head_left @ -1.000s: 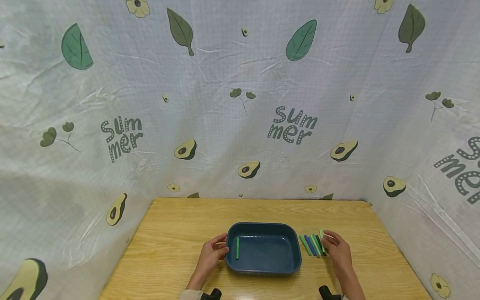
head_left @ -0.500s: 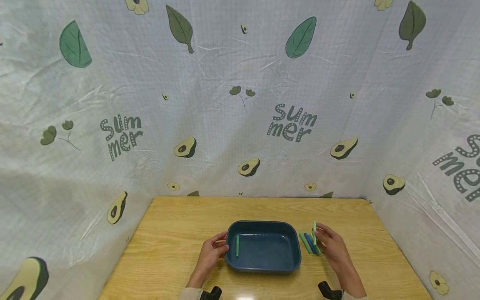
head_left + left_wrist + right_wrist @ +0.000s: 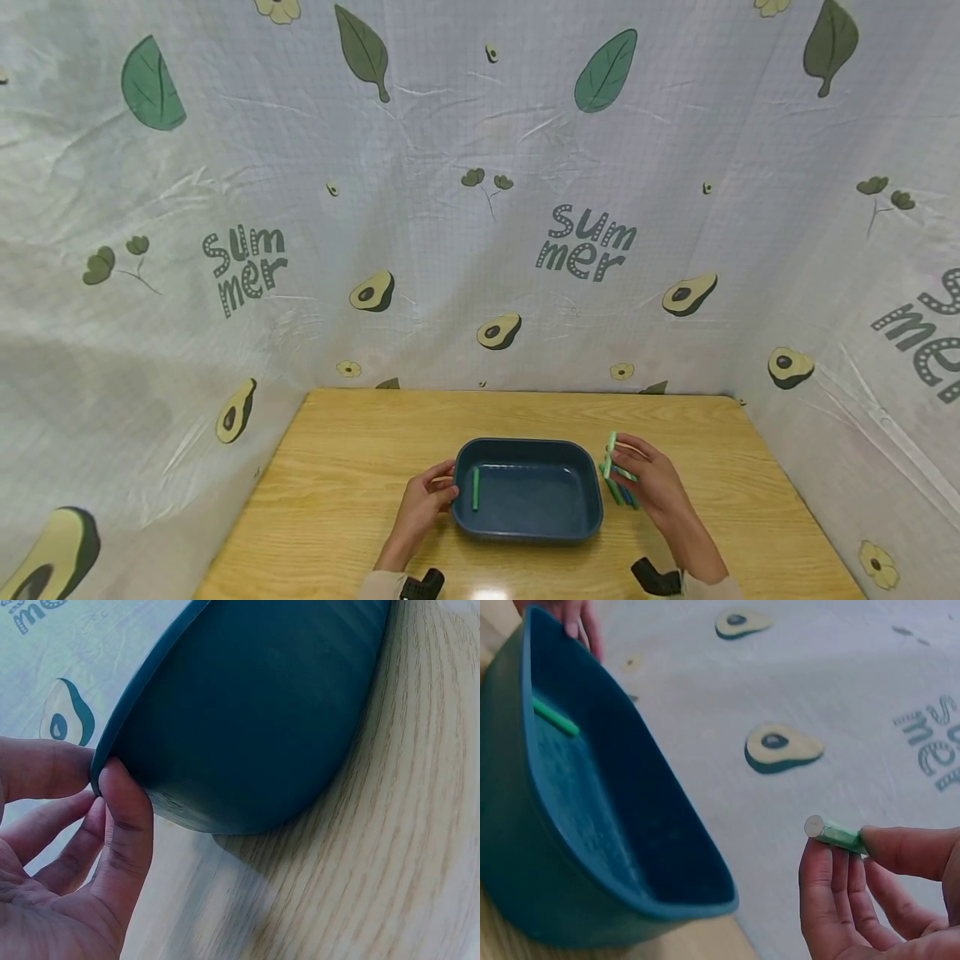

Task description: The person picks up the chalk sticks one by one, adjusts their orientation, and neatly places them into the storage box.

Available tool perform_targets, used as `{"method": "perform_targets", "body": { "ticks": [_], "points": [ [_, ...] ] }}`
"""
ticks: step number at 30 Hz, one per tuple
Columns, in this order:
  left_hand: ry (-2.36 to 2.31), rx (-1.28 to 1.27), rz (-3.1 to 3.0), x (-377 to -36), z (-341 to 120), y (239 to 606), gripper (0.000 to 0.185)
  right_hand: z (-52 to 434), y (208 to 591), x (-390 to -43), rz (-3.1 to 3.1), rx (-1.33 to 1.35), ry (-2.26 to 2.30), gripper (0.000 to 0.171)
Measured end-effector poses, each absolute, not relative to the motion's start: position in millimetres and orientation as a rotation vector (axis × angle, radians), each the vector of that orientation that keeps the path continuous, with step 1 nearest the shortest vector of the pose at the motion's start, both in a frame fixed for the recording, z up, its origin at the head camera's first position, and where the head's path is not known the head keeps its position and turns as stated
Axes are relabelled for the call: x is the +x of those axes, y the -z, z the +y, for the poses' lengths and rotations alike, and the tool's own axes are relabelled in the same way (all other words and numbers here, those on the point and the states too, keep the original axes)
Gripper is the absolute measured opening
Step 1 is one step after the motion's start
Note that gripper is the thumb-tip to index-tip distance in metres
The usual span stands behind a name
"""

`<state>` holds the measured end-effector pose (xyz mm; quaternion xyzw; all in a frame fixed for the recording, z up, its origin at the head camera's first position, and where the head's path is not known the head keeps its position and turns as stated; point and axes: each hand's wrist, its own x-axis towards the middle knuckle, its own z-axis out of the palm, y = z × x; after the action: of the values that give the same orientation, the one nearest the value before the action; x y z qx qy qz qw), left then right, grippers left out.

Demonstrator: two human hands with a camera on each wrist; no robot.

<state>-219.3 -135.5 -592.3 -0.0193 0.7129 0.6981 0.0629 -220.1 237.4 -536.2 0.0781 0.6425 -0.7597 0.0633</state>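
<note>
Pale green and cylindrical, a short plastic stick [image 3: 836,833] is pinched in the right hand [image 3: 647,485], lifted just right of the dark blue oval plastic tray [image 3: 525,533]. The left hand [image 3: 424,505] pinches the tray's left rim; another green stick [image 3: 476,488] lies inside, more sticks [image 3: 624,496] on the wooden desk [image 3: 337,467].

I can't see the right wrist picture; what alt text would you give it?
A right hand pinches a short light green stick between thumb and fingers, held in the air beside a dark blue tray. One green stick lies inside the tray, and fingers of the left hand grip its far rim.
</note>
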Motion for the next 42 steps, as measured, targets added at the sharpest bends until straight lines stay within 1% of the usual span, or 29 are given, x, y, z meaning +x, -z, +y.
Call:
{"method": "perform_targets", "body": {
  "ticks": [6,8,15,21,24,30,38,42],
  "points": [
    [-2.118,-0.059,2.162,-219,-135,591,0.05,229,527,-222,1.949,0.149,2.242,0.05],
    [-2.118,-0.061,2.162,-219,-135,590,0.05,226,525,-223,1.942,0.124,2.228,0.052],
    [-2.109,-0.073,2.156,-216,-136,590,0.05,211,522,-224,1.917,0.093,2.209,0.042],
    [-2.119,-0.085,2.139,-214,-137,590,0.051,198,525,-222,1.908,0.118,2.188,0.046],
    [-2.116,-0.075,2.143,-214,-136,590,0.051,192,526,-221,1.885,0.14,2.205,0.044],
    [-2.111,-0.083,2.17,-214,-136,591,0.051,178,527,-222,1.821,0.057,2.226,0.039],
    [-2.098,-0.084,2.185,-213,-136,589,0.051,156,535,-228,1.79,-0.002,2.193,0.039],
    [-2.096,-0.07,2.186,-210,-133,580,0.05,146,540,-229,1.783,-0.004,2.177,0.04]
  ]
}}
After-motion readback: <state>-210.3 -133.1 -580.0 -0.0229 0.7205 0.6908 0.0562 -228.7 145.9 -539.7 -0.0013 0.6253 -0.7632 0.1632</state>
